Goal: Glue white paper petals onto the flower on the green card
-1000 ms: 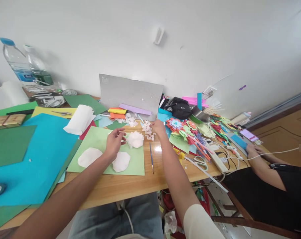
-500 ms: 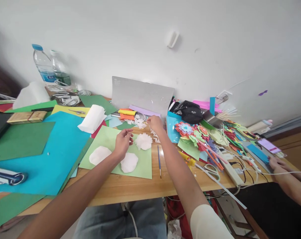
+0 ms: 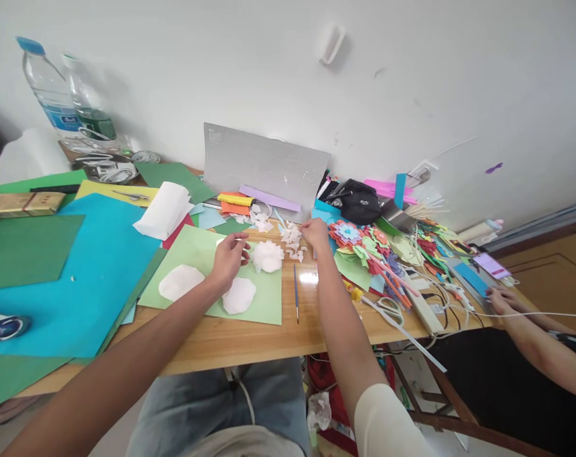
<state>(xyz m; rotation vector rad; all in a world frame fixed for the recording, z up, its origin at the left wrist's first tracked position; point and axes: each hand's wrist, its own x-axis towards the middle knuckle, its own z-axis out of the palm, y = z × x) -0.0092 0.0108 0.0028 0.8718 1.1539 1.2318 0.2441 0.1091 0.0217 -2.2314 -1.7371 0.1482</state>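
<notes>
My left hand (image 3: 230, 259) hovers over a light green sheet (image 3: 206, 244), fingers curled with gaps between them and nothing visible in them. Beside its fingertips sits a ruffled white paper ball (image 3: 267, 256). Flat white paper pieces lie on the same sheet, one at the left (image 3: 180, 282) and one below my hand (image 3: 239, 296). At the right, my right hand (image 3: 315, 232) is at a heap of small white paper scraps (image 3: 291, 236). Its fingers are pinched together; what they hold, if anything, is too small to make out. A blue thin brush (image 3: 296, 295) lies between my forearms.
A white paper roll (image 3: 164, 212) and blue sheets (image 3: 120, 254) are at the left. Paper flowers (image 3: 347, 233), scissors (image 3: 390, 310) and a power strip (image 3: 423, 312) crowd the right. A grey board (image 3: 266, 166) leans on the wall. Another person's hands (image 3: 502, 301) are at far right.
My right hand has moved right relative to the scraps, and more of the scrap heap shows beside it. My left hand stays over the green sheet. The camera view has shifted.
</notes>
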